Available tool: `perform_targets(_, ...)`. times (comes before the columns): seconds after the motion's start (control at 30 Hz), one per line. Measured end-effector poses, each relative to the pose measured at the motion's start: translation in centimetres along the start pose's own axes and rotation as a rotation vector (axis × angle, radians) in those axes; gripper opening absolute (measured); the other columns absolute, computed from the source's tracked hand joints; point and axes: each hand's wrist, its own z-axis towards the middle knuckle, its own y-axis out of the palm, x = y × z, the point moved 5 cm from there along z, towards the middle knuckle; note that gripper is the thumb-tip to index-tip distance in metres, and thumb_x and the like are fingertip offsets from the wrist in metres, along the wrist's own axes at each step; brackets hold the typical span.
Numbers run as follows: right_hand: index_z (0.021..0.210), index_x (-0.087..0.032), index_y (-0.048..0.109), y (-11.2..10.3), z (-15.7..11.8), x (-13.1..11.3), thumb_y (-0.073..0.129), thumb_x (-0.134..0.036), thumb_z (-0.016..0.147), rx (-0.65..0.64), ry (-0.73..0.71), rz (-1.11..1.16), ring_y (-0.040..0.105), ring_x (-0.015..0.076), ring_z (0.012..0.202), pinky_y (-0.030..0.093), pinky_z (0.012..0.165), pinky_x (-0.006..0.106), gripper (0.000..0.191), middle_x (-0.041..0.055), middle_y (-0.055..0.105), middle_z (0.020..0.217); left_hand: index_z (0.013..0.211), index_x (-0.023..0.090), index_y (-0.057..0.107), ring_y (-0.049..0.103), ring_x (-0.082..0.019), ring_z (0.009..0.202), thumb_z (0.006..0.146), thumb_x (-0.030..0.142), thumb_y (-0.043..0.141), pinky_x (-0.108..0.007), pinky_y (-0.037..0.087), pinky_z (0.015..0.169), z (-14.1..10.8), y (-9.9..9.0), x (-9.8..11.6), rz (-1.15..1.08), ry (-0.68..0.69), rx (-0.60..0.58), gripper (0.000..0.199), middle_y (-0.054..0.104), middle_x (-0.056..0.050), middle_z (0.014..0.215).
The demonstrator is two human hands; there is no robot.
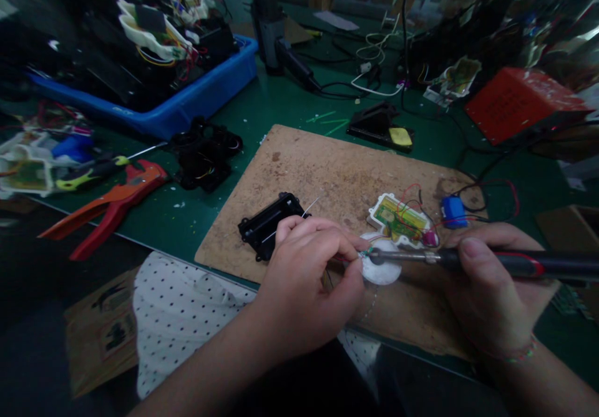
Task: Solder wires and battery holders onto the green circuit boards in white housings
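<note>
Over a brown board (299,161), my left hand (313,279) pinches a small piece with thin wires beside a white round disc (384,270). Its fingertips hide most of that piece. My right hand (491,292) is wrapped round a black-handled soldering iron (519,263), whose metal tip meets the small piece above the disc. Just behind the disc lies a white housing with a green circuit board (400,220), wired to a blue part (453,211). A black plastic housing (266,220) rests left of my left hand's fingers.
A blue crate (187,105) of parts stands back left. Orange-red cutters (115,201), a screwdriver (93,172) and black parts (206,155) lie left. Behind the board are an iron stand with yellow sponge (400,137) and a red box (524,105).
</note>
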Motion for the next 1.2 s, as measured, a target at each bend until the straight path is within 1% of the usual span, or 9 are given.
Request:
perform_targets(0.07, 0.069, -0.02, 0.071, 0.0, 0.0, -0.1, 0.079, -0.036, 0.077, -0.006, -0.004, 0.007, 0.053, 0.0126, 0.052, 0.037, 0.046, 0.026, 0.019, -0.0005, 0.064, 0.063, 0.079, 0.023, 0.061, 0.07, -0.02, 0.098, 0.085, 0.011, 0.068, -0.046, 0.041, 0.094, 0.0, 0.0, 0.0, 0.001, -0.002, 0.0, 0.016, 0.08, 0.005, 0.097)
perform_targets(0.2, 0.071, -0.021, 0.073, 0.1, 0.0, -0.1, 0.079, -0.033, 0.077, -0.026, -0.002, 0.014, 0.055, 0.013, 0.055, 0.039, 0.047, 0.026, 0.016, -0.0005, 0.065, 0.065, 0.08, 0.024, 0.061, 0.07, -0.021, 0.099, 0.085, 0.01, 0.068, -0.046, 0.042, 0.094, 0.0, -0.1, 0.0, 0.005, -0.007, -0.006, 0.016, 0.08, 0.004, 0.097)
perform_targets(0.4, 0.069, -0.02, 0.072, 0.0, 0.1, -0.1, 0.079, -0.033, 0.078, -0.019, -0.021, 0.014, 0.053, 0.0122, 0.053, 0.037, 0.046, 0.026, 0.017, -0.0007, 0.064, 0.064, 0.08, 0.024, 0.061, 0.07, -0.021, 0.098, 0.085, 0.012, 0.067, -0.047, 0.042, 0.094, 0.0, -0.1, -0.1, 0.013, -0.001, -0.001, 0.015, 0.08, 0.003, 0.096)
perform_targets(0.63, 0.071, -0.02, 0.072, 0.1, 0.0, -0.1, 0.078, -0.032, 0.08, -0.051, -0.018, 0.038, 0.055, 0.012, 0.055, 0.041, 0.049, 0.026, 0.017, -0.001, 0.065, 0.064, 0.079, 0.023, 0.061, 0.07, -0.019, 0.097, 0.084, 0.011, 0.068, -0.045, 0.041, 0.094, 0.1, 0.0, -0.1, 0.004, -0.004, 0.003, 0.015, 0.079, 0.007, 0.095)
perform_targets(0.8, 0.066, -0.019, 0.07, 0.0, 0.3, -0.7, 0.079, -0.031, 0.075, 0.051, -0.077, 0.048, 0.052, 0.0111, 0.051, 0.038, 0.045, 0.024, 0.017, -0.0017, 0.063, 0.06, 0.08, 0.023, 0.06, 0.069, -0.019, 0.099, 0.084, 0.011, 0.068, -0.045, 0.041, 0.095, -0.1, 0.0, -0.1, 0.002, -0.004, -0.005, 0.015, 0.079, 0.007, 0.097)
perform_targets(1.0, 0.062, -0.02, 0.067, 0.4, 0.7, -1.2, 0.076, -0.032, 0.07, 0.108, -0.03, 0.041, 0.052, 0.0125, 0.047, 0.038, 0.042, 0.025, 0.017, -0.0016, 0.062, 0.057, 0.08, 0.023, 0.06, 0.069, -0.019, 0.1, 0.084, 0.01, 0.069, -0.045, 0.041, 0.095, -0.1, -0.1, -0.1, 0.003, 0.004, -0.001, 0.016, 0.08, 0.006, 0.097)
perform_targets(1.07, 0.062, -0.02, 0.066, 0.5, 0.7, -1.3, 0.074, -0.032, 0.071, 0.122, -0.03, 0.049, 0.053, 0.0124, 0.046, 0.04, 0.042, 0.025, 0.016, -0.0017, 0.062, 0.056, 0.08, 0.023, 0.061, 0.07, -0.019, 0.099, 0.084, 0.01, 0.068, -0.045, 0.041, 0.094, 0.0, -0.1, -0.1, 0.0, 0.004, -0.001, 0.016, 0.079, 0.006, 0.096)
perform_targets(1.13, 0.064, -0.02, 0.066, 0.6, 0.7, -1.4, 0.073, -0.034, 0.074, 0.109, -0.04, 0.082, 0.05, 0.0109, 0.041, 0.037, 0.038, 0.024, 0.018, -0.0024, 0.061, 0.055, 0.079, 0.023, 0.061, 0.07, -0.019, 0.099, 0.085, 0.011, 0.068, -0.045, 0.041, 0.094, 0.0, -0.1, 0.0, -0.002, 0.001, 0.0, 0.015, 0.079, 0.006, 0.096)
perform_targets(1.2, 0.071, -0.019, 0.069, 0.6, 0.5, -1.3, 0.075, -0.042, 0.079, 0.09, -0.056, 0.121, 0.049, 0.0099, 0.038, 0.034, 0.034, 0.023, 0.025, -0.003, 0.059, 0.055, 0.08, 0.023, 0.061, 0.07, -0.019, 0.098, 0.085, 0.01, 0.068, -0.045, 0.041, 0.094, 0.0, -0.1, 0.0, 0.0, -0.001, 0.002, 0.015, 0.079, 0.006, 0.096)
